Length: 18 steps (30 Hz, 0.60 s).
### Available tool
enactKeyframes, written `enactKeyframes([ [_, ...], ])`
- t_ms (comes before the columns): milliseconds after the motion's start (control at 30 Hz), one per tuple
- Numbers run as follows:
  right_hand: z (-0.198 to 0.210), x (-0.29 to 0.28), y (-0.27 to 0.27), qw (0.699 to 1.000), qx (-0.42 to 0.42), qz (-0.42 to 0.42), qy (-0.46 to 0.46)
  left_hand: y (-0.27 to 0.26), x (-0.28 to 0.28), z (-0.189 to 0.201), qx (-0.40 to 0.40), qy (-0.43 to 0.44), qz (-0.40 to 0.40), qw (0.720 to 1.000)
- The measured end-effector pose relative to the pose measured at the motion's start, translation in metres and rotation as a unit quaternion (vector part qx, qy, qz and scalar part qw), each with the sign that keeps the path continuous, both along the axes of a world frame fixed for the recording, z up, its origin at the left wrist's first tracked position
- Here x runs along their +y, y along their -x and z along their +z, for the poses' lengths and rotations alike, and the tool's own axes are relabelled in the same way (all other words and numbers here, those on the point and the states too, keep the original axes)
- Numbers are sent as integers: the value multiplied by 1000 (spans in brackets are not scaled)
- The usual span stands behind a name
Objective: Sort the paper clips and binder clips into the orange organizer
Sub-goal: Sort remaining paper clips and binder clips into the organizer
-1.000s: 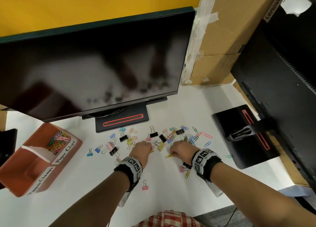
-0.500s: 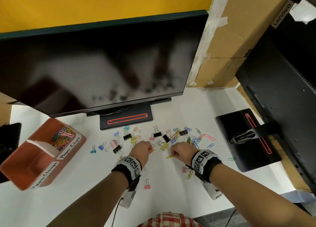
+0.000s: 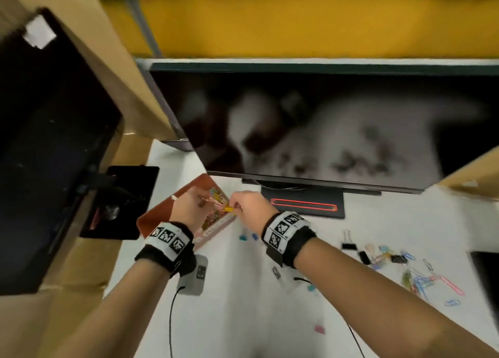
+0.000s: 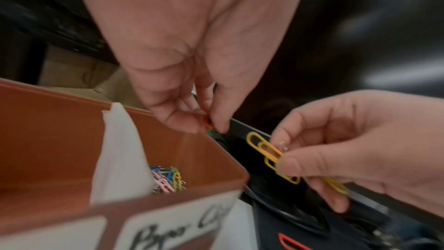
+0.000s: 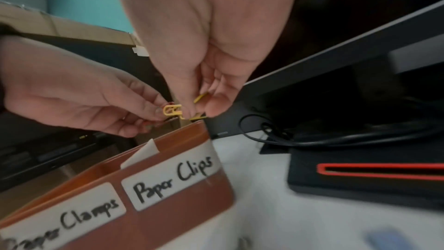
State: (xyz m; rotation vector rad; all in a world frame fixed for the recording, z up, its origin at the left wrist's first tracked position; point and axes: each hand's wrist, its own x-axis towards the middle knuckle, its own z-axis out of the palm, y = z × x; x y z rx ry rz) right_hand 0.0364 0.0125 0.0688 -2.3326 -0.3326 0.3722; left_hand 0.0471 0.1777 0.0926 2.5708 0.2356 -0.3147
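Note:
The orange organizer (image 3: 159,217) stands at the left of the white table, with labels "Paper Clamps" (image 5: 72,216) and "Paper Clips" (image 5: 173,178). A white divider (image 4: 120,149) splits it, and coloured paper clips (image 4: 168,180) lie in the right compartment. My left hand (image 4: 209,124) hovers over that compartment's far corner and pinches a small orange-red clip (image 4: 207,122). Close beside it, my right hand (image 4: 283,157) pinches a few yellow paper clips (image 4: 264,149) just past the organizer's right rim. In the head view both hands (image 3: 201,199) (image 3: 235,206) are above the organizer.
A large monitor (image 3: 324,128) on a black stand with a red slot (image 3: 303,205) rises right behind the organizer. A second dark monitor (image 3: 54,141) and cardboard boxes (image 3: 113,68) close in the left. Loose paper and binder clips (image 3: 399,260) lie on the table at the right.
Both hands have lifted off the clip pile and moved left to above the organizer, each carrying clips. The head view has swung left with them.

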Motion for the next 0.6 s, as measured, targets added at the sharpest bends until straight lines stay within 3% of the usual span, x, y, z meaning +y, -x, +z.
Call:
enactKeyframes([
  [167,-5,60,-34,999,23,-30,40,-29,23,-7,60,-27,-17,998],
  [300,-3,57,-29,1000,4,-27,3,-27,26,-2,-1,49,-19,999],
  [433,1,10,3,997,-44,-36,-51,-13,-1,6,-37,126,-108,986],
  [600,-16,-98,68,991,-40,-131,6,12,-74,-5,13,161,-274,948],
])
